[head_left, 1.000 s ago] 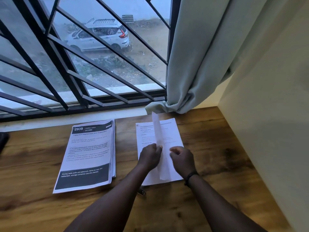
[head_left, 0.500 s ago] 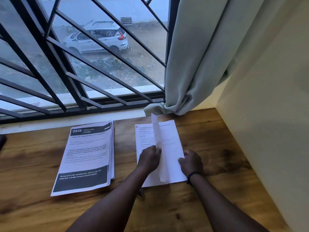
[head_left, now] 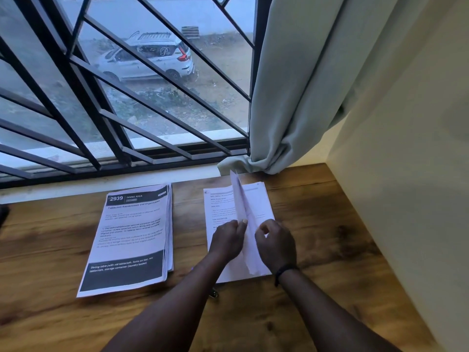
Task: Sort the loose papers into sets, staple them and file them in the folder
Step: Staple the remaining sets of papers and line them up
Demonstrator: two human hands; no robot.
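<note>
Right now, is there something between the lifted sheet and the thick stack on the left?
Nothing visible. Both hands, left hand and right hand, hold the lifted sheet over the right pile. Only bare wooden desk separates it from the thick stack.

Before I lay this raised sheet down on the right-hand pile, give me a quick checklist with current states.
1. Raised white sheet held: ok, left hand pinches it.
2. Right hand on the sheet: cannot tell, fingers curled beside it.
3. Right-hand white paper pile flat on the wooden table: ok.
4. Left printed stack headed 2939 apart from it: ok.
5. Stapler in view: not ok, none seen.
6. Folder in view: not ok, none seen.
</note>
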